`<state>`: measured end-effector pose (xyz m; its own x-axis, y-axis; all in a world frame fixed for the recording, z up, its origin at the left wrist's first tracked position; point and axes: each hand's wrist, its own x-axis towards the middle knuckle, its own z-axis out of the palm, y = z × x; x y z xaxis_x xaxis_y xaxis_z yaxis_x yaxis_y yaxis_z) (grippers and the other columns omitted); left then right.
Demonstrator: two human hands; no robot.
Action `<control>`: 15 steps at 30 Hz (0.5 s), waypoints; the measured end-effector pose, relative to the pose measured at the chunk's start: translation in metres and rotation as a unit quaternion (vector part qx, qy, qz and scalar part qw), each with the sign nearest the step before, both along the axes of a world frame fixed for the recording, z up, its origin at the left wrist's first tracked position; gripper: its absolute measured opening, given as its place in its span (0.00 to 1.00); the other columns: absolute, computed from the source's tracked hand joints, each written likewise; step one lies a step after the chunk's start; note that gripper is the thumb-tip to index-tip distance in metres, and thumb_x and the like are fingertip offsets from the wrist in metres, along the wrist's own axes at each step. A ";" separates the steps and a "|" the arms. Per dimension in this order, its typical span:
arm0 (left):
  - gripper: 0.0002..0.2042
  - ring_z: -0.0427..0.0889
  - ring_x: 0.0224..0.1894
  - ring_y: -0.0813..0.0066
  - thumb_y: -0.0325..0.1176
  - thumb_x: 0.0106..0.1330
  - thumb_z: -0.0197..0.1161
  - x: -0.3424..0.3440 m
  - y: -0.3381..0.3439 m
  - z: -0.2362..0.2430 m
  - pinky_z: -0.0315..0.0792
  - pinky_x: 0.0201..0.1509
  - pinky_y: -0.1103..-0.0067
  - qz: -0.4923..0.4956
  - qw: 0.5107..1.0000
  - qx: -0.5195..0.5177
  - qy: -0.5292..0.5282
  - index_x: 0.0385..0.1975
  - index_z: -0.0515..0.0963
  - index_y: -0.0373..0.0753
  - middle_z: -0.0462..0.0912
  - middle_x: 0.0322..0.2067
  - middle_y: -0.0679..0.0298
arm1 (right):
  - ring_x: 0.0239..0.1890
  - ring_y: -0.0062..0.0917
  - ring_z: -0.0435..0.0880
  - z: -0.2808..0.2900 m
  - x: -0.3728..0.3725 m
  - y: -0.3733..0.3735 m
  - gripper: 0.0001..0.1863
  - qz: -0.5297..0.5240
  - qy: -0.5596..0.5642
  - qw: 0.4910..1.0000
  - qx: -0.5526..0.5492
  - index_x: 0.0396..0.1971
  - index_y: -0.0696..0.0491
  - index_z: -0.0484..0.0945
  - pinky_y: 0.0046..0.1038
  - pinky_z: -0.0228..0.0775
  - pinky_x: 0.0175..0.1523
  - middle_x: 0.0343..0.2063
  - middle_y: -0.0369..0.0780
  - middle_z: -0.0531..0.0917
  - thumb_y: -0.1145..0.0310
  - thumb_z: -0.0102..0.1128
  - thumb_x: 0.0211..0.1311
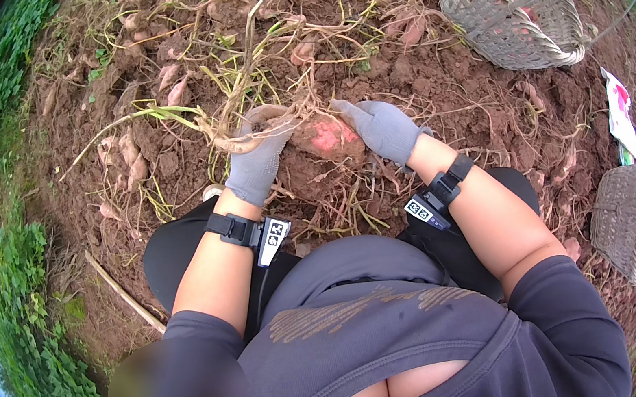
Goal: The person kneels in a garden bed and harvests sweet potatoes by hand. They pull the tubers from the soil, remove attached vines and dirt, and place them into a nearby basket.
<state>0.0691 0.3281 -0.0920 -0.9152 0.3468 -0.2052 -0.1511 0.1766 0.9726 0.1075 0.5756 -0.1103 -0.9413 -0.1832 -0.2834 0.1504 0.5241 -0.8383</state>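
While the left hand (256, 158), in a grey glove, is curled around the base of a dry vine stem (234, 140), the right hand (383, 129), gloved the same way, reaches in from the other side with its fingers bent toward the clump; whether it grips or only touches cannot be told. Between the two hands, just above the soil (433, 87), sits a dirt-caked sweet potato (332, 137) with a bright pinkish-red patch on its upper side, thin roots spreading above it. The vine's pale stalks run up and to the left from the left hand.

Both wrists carry a black strap with a small device (270, 240) attached. Left of the hands, a cluster of sweet potatoes (133, 159) lies on the ground, and more lie scattered among vines farther ahead. At the upper right a woven basket (489, 32) stands tilted, with reddish pieces inside; a second basket (622, 223) is at the lower right. Between the baskets lies a white and pink packet (620, 116). Near the left knee, a stick (125, 293) rests on the soil, and green foliage (12, 269) borders the left edge.
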 end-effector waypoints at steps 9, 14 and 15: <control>0.11 0.82 0.41 0.80 0.32 0.68 0.69 0.000 0.007 -0.028 0.76 0.49 0.80 0.048 0.996 0.049 0.060 0.44 0.82 0.33 0.85 0.38 0.64 | 0.47 0.48 0.85 0.015 0.001 -0.006 0.27 -0.171 -0.018 0.983 0.063 0.43 0.58 0.84 0.40 0.75 0.54 0.41 0.54 0.86 0.45 0.55 0.71; 0.15 0.81 0.41 0.80 0.37 0.68 0.71 0.001 0.004 -0.036 0.76 0.49 0.80 0.126 0.991 0.022 -0.031 0.47 0.80 0.34 0.85 0.39 0.63 | 0.47 0.47 0.85 0.020 -0.001 -0.005 0.25 -0.237 0.062 0.966 0.081 0.43 0.58 0.84 0.39 0.75 0.54 0.39 0.54 0.86 0.47 0.60 0.68; 0.16 0.81 0.41 0.79 0.38 0.68 0.71 0.002 0.004 -0.034 0.76 0.48 0.79 0.140 0.990 0.013 -0.008 0.48 0.80 0.34 0.85 0.39 0.63 | 0.47 0.46 0.85 0.022 -0.002 -0.004 0.25 -0.247 0.095 0.960 0.096 0.43 0.58 0.84 0.39 0.75 0.53 0.39 0.54 0.86 0.47 0.61 0.68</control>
<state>0.0710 0.3323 -0.1263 -0.9729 0.0846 -0.2152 -0.2065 0.1012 0.9732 0.1053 0.5712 -0.0884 -0.9379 0.3372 -0.0819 0.2741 0.5751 -0.7708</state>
